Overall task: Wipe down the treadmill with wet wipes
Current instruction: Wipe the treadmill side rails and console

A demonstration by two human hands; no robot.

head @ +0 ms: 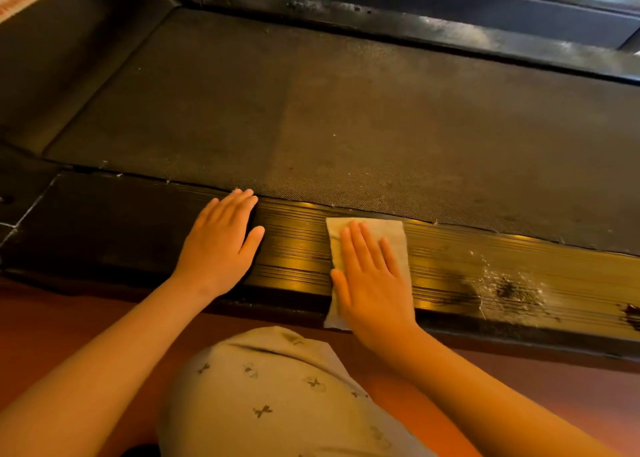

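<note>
The treadmill lies across the view, its dark textured belt [346, 117] beyond a ribbed near side rail [298, 252]. A pale wet wipe [394, 231] is spread flat on that rail. My right hand [372, 280] presses on the wipe with straight fingers, covering most of it. My left hand [221, 242] rests flat on the bare rail a little to the left, fingers straight, holding nothing. Right of the wipe the rail carries white dusty specks and dark smudges [505, 287].
The far side rail [415, 24] runs along the top, dusty and shiny. A white-and-red label [17, 3] sits at the top left on the motor cover. My knee in patterned grey fabric [277, 394] is over the reddish floor [86, 314] in front.
</note>
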